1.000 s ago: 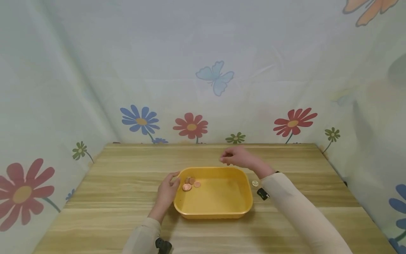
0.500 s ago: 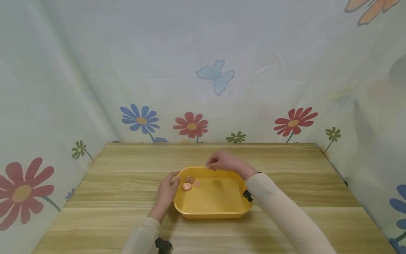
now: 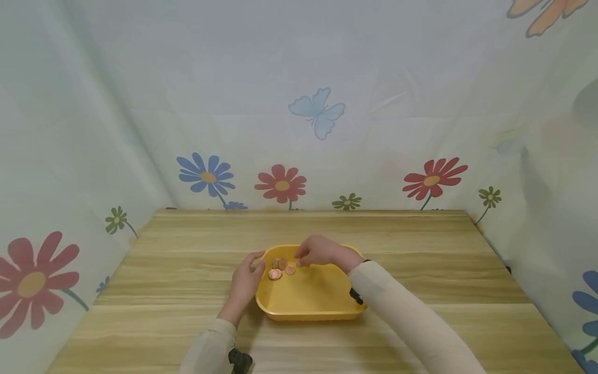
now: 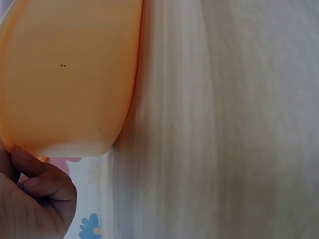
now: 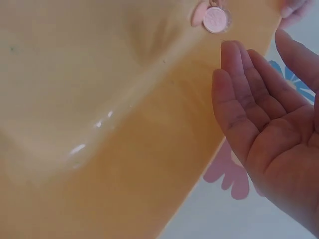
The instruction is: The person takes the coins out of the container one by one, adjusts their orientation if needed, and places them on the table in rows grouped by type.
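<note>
A yellow plastic tray (image 3: pixel 313 298) with rounded corners sits on the table. Copper-coloured coins (image 3: pixel 275 274), several of them, lie grouped at its far left corner inside. My left hand (image 3: pixel 246 278) grips the tray's left rim; in the left wrist view its fingers (image 4: pixel 50 181) curl at the tray's edge. My right hand (image 3: pixel 320 250) is over the tray's far side, fingertips close beside the coins. The right wrist view shows that hand's fingers loosely extended, thumb apart, with nothing visible between them, near a round coin (image 5: pixel 215 20).
The wood-grain table (image 3: pixel 187 301) extends around the tray on all sides. A floral cloth (image 3: pixel 374 171) hangs behind it and at both sides. Black wrist cameras (image 3: pixel 240 359) are strapped at the sleeves. My right sleeve (image 3: pixel 402 306) crosses the tray's right edge.
My right hand has moved left and nearer from beyond the tray's far rim to the coins inside. Its sleeve now hides the gold-coloured coin right of the tray. The left hand stays put.
</note>
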`<state>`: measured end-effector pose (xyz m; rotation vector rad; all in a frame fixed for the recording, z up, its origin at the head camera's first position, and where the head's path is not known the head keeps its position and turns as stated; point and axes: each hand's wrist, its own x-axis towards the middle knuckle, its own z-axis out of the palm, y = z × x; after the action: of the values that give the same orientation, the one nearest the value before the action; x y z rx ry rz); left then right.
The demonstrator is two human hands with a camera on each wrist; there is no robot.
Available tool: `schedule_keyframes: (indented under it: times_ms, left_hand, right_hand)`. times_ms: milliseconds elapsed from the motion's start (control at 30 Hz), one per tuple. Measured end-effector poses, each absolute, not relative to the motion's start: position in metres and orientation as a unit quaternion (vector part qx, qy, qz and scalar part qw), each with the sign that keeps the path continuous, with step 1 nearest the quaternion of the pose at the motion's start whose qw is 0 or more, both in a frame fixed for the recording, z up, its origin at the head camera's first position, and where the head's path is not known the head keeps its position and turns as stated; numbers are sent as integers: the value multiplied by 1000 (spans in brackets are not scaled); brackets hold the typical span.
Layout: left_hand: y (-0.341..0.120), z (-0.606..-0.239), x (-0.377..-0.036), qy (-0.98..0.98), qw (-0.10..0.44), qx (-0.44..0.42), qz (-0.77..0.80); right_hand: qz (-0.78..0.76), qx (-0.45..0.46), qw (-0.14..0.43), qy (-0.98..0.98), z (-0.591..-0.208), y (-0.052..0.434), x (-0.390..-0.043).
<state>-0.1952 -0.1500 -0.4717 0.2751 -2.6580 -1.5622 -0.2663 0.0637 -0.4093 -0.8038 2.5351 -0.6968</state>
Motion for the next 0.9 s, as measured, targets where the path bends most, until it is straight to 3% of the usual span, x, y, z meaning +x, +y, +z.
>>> schedule_keyframes:
  times_ms: [533,900]
  left_hand:
    - [-150,-474,-195,-860,29,81,-503]
    - [-151,-474,-196,-859,34,76,-505]
  right_hand:
    - [-228,-283,206,909,-434,50,-264]
    - [-264,-331,154,893,-458,44,-269]
